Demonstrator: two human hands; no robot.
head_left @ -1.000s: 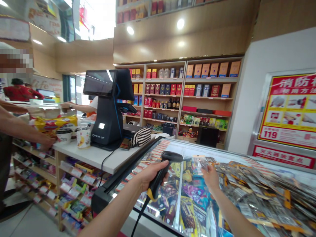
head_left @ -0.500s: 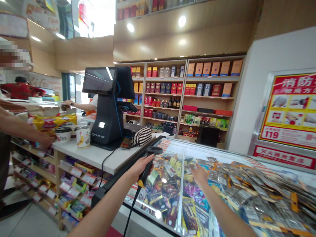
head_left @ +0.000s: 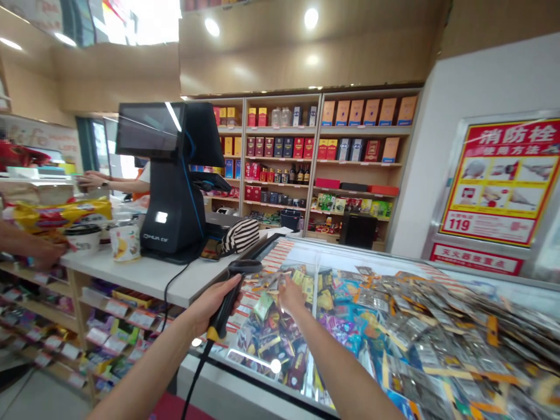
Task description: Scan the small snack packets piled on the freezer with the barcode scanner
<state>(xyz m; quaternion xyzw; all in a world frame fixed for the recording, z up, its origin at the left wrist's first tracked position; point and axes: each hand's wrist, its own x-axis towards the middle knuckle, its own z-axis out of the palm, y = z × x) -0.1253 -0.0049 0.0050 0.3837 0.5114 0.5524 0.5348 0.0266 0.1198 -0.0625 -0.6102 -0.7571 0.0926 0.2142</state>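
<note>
My left hand (head_left: 212, 306) is wrapped round the grip of a black barcode scanner (head_left: 225, 306) with a yellow-tipped base and a trailing black cable. Its head points toward the glass-topped display case (head_left: 301, 248). Over the case's left part, my right hand (head_left: 291, 296) has its fingers closed on a small greyish snack packet (head_left: 275, 281), partly blurred, just right of the scanner head. Wrapped snacks (head_left: 273, 335) show in several colours beneath the glass. A big pile of silver-and-orange snack packets (head_left: 441, 321) spreads over the case's right side.
A black cash register (head_left: 170, 192) stands on the white counter (head_left: 175, 286) beside a striped pouch (head_left: 240, 235) and paper cups (head_left: 125, 241). At the left edge another person's arm (head_left: 30, 245) reaches toward the counter. Shelves of boxed goods (head_left: 280, 146) line the back.
My right hand has moved left with the packet, from over the middle of the case to beside the scanner. The scanner, still in my left hand, appears further left as the view turns right.
</note>
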